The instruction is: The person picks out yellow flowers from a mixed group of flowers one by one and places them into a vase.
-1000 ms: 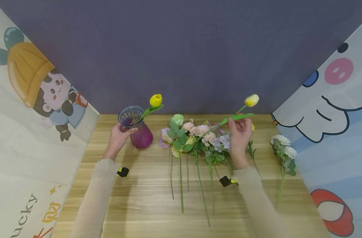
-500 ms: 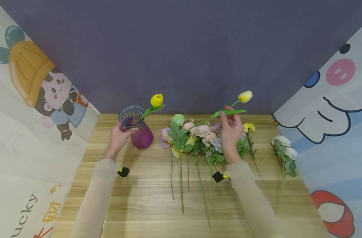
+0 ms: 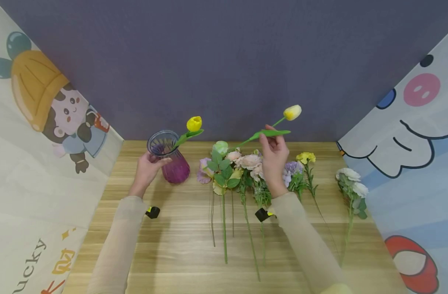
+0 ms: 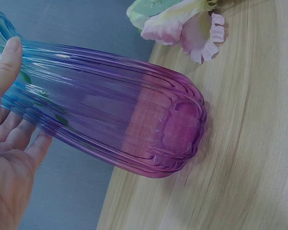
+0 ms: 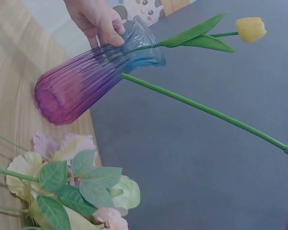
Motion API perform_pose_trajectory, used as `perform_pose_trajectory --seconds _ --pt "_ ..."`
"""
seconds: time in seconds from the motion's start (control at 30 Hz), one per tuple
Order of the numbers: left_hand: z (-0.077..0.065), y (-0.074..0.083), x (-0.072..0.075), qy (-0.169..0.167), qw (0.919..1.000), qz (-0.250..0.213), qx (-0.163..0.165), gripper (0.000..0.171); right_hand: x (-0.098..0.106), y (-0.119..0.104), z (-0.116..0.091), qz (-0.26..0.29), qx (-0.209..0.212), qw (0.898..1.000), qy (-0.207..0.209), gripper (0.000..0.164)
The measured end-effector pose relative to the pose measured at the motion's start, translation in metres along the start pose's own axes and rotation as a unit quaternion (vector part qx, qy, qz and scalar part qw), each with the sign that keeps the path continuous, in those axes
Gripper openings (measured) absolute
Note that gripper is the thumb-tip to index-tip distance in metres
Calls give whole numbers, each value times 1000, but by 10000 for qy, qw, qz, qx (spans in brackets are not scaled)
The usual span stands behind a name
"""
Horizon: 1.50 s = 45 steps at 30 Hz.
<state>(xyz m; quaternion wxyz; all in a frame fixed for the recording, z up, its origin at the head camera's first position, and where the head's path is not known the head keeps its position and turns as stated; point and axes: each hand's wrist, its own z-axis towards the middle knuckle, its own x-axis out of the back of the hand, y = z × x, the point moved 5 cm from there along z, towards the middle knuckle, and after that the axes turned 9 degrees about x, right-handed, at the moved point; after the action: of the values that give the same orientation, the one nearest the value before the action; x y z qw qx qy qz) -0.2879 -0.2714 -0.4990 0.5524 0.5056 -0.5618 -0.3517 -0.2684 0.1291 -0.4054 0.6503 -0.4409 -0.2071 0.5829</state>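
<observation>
A glass vase (image 3: pixel 177 168), blue at the neck and purple-pink at the base, stands on the left part of the wooden table. My left hand (image 3: pixel 146 172) grips its neck, thumb on one side and fingers on the other, as the left wrist view shows. One bright yellow tulip (image 3: pixel 194 123) leans out of the vase mouth. With my right hand (image 3: pixel 275 161) I pinch a pale yellow tulip (image 3: pixel 292 112) near its leaf, above the loose flowers. Its green stem (image 5: pixel 206 111) points left; the right wrist view shows the bare stem end near the vase, contact unclear.
Pink, lilac, cream and green artificial flowers (image 3: pixel 249 162) lie in a row mid-table, stems toward me. A yellow flower (image 3: pixel 306 157) and white flowers (image 3: pixel 350 179) lie farther right. A dark panel (image 3: pixel 224 73) rises behind the table (image 3: pixel 194 269); printed cloths hang on both sides.
My right hand has moved left with the pale yellow tulip, uncovering the yellow and purple flowers on its right. My left hand and the vase have stayed in place.
</observation>
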Motion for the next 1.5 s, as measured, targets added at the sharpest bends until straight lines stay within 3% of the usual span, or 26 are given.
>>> perform_pose_trajectory --seconds 0.33,0.6,1.03,1.23,1.37,1.5 --pt "-2 0 -1 67 9998 -1 -197 65 -20 8 2 107 241 9996 -45 37" --pt "1 -3 0 81 9999 -57 -133 65 -35 4 12 481 271 9983 170 40" --pt "-2 0 0 41 10000 20 -80 65 -58 -24 15 264 299 9987 304 39" --pt "-8 9 -1 25 10000 -3 -23 64 -68 -26 12 212 403 9989 -64 41" --pt "-3 3 -1 39 10000 29 -71 65 -77 -31 11 -10 603 9972 -442 40" --pt "0 -2 -1 69 10000 48 -29 67 -88 -39 9 -384 1058 9897 -887 38"
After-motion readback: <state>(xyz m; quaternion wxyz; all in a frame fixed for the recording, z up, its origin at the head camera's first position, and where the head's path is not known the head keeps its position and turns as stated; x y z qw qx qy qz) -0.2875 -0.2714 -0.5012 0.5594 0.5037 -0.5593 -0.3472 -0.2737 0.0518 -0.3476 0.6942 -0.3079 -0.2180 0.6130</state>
